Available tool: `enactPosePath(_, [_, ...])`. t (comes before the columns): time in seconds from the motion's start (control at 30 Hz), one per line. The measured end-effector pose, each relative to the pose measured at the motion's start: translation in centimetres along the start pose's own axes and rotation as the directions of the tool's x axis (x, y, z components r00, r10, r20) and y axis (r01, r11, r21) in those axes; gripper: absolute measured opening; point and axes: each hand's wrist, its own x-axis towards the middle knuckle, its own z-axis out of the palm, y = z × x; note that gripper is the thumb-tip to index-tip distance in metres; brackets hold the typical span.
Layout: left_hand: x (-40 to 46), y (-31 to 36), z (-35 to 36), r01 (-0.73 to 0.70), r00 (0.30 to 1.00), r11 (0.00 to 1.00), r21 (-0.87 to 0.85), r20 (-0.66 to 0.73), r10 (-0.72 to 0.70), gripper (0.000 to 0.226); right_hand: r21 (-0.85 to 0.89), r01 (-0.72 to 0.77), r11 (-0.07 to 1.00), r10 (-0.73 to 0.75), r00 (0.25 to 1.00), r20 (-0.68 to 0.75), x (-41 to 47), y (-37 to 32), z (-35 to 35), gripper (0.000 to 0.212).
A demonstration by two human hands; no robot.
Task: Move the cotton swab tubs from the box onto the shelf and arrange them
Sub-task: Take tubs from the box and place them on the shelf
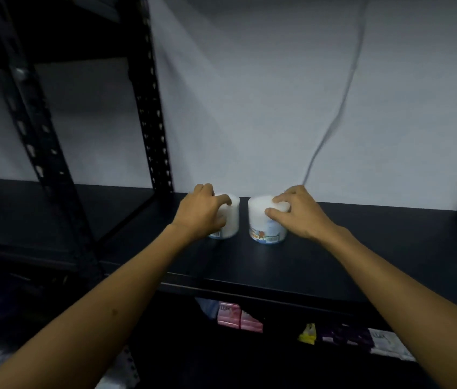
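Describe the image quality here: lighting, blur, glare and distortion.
Head view: dim overall, the black shelf and its uprights nearly lose detail; the two white tubs, left tub and right tub, are overexposed, their labels unreadable; the left hand and right hand are softly blurred; wide-angle distortion tilts the uprights and stretches the forearms; the packets below are smeared.

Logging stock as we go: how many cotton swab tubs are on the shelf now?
2. The left tub is under the left hand, the right tub under the right hand; none visible elsewhere.

Bare forearms, sleeveless to the hands (252, 213)
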Motion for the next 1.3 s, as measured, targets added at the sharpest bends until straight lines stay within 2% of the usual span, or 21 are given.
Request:
enactPosePath(0.07, [-0.7, -1.1, 0.2, 0.081, 0.997, 0.996, -0.02, -0.011, -0.082, 0.039, 0.05, 0.041, 0.998, -0.041, 0.999, 0.016, 0.8, -0.9, 1.3, 0.05])
enactPosePath(0.13, [-1.2, -2.1, 0.4, 0.168, 0.986, 0.985, -0.045, -0.01, -0.168, 0.038, 0.079, 0.078, 0.994, -0.075, 0.996, -0.04, 1.6, -1.8, 2.8, 0.042])
enactPosePath(0.33, [-2.2, -3.7, 0.9, 0.322, 0.943, 0.925, -0.2, -0.014, -0.331, 0.038, 0.014, 0.156, 0.988, -0.152, 0.978, -0.141, 4.0, -4.4, 6.2, 0.031])
enactPosePath(0.4, [-2.2, -4.1, 1.2, 0.361, 0.928, 0.899, -0.25, -0.004, -0.374, 0.043, 0.043, 0.179, 0.983, -0.175, 0.982, -0.07, 4.7, -4.4, 6.8, 0.033])
enactPosePath(0.47, [-2.4, -4.5, 1.4, 0.394, 0.916, 0.868, -0.303, 0.055, -0.397, 0.049, 0.079, 0.197, 0.977, -0.2, 0.979, 0.044, 5.0, -4.1, 7.3, 0.049])
enactPosePath(0.53, [-2.6, -4.6, 1.7, 0.421, 0.907, 0.854, -0.304, 0.118, -0.405, 0.053, 0.094, 0.204, 0.975, -0.211, 0.974, 0.081, 4.7, -3.7, 7.7, 0.05])
enactPosePath(0.63, [-3.0, -4.1, 2.2, 0.432, 0.9, 0.859, -0.274, 0.188, -0.393, 0.059, 0.067, 0.192, 0.979, -0.199, 0.974, 0.112, 3.8, -2.8, 8.1, 0.049])
enactPosePath(0.73, [-3.2, -3.3, 2.6, 0.408, 0.907, 0.876, -0.257, 0.222, -0.357, 0.053, 0.028, 0.18, 0.983, -0.182, 0.974, 0.136, 2.7, -1.8, 7.9, 0.05])
enactPosePath(1.0, [-3.2, 0.7, 3.3, 0.273, 0.956, 0.912, -0.307, 0.189, -0.223, 0.037, -0.066, 0.155, 0.986, -0.146, 0.982, 0.118, -1.0, 0.7, 5.0, 0.039])
enactPosePath(1.17, [-2.9, 4.5, 3.8, 0.177, 0.976, 0.92, -0.35, 0.186, -0.117, 0.031, -0.164, 0.097, 0.982, -0.08, 0.991, 0.112, -4.3, 3.5, 1.9, 0.018])
enactPosePath(1.3, [-2.5, 8.0, 4.1, 0.098, 0.985, 0.913, -0.396, 0.172, -0.031, 0.026, -0.197, 0.036, 0.98, -0.018, 0.996, 0.092, -7.4, 5.7, -1.2, 0.018])
